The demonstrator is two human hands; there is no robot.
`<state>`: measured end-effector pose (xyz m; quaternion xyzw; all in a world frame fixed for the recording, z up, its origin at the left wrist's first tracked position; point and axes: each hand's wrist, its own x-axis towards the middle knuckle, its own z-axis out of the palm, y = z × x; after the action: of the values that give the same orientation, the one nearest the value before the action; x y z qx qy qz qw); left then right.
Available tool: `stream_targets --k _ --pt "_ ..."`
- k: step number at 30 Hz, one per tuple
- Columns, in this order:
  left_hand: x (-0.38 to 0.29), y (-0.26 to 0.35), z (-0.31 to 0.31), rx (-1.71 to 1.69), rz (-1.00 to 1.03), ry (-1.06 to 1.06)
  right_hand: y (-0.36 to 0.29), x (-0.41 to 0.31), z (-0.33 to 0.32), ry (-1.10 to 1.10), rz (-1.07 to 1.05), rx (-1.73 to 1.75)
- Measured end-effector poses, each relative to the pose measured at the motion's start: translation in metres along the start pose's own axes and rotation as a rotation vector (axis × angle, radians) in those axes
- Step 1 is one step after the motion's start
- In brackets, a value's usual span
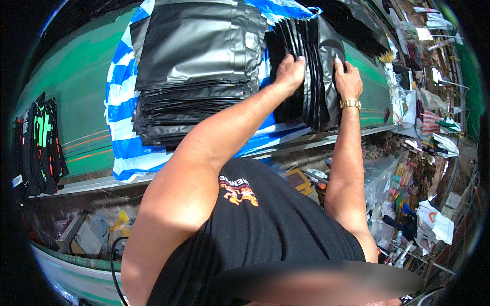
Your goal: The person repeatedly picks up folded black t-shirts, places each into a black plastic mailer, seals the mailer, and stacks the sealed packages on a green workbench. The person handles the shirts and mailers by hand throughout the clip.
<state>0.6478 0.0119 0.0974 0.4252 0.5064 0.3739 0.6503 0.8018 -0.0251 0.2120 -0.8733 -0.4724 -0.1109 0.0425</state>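
A fanned row of black plastic bags (314, 76) stands on a blue-and-white striped plastic sheet (124, 111) on the green table. My left hand (293, 72) presses on the bags' upper folds, its thumb and fingers partly bent; whether it grips any is unclear. At the row's right side, my right hand (348, 78), with a gold-coloured watch at the wrist, rests its fingertips against the outermost bag. A larger stack of flat black plastic bags (191, 46) lies to the left on the same sheet.
Black pieces with green and orange print (42, 134) lie at the far left of the green table (86, 84). Its metal-edged rim (95, 185) runs in front of me. Below are boxes and scraps (88, 233); cloths, spools and plastic clutter (402, 183) fill the right.
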Motion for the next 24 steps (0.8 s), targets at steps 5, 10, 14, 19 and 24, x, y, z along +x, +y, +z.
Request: stream_targets --k 5,10,14,19,24 --pt "-0.024 0.023 0.002 0.051 0.036 -0.115 0.01 0.006 0.004 0.012 -0.031 0.003" --pt "-0.034 0.03 0.002 0.133 0.109 -0.158 0.015 0.01 0.008 0.007 -0.022 0.019" --pt "-0.035 0.03 0.001 0.097 0.149 -0.13 0.018 0.013 0.006 -0.038 -0.021 0.041" --pt "-0.019 0.01 -0.015 -0.174 0.064 0.017 0.007 0.004 -0.003 -0.058 -0.063 0.03" --pt "0.0 -0.016 -0.022 -0.256 -0.077 0.099 0.01 0.004 -0.008 -0.036 -0.217 0.037"
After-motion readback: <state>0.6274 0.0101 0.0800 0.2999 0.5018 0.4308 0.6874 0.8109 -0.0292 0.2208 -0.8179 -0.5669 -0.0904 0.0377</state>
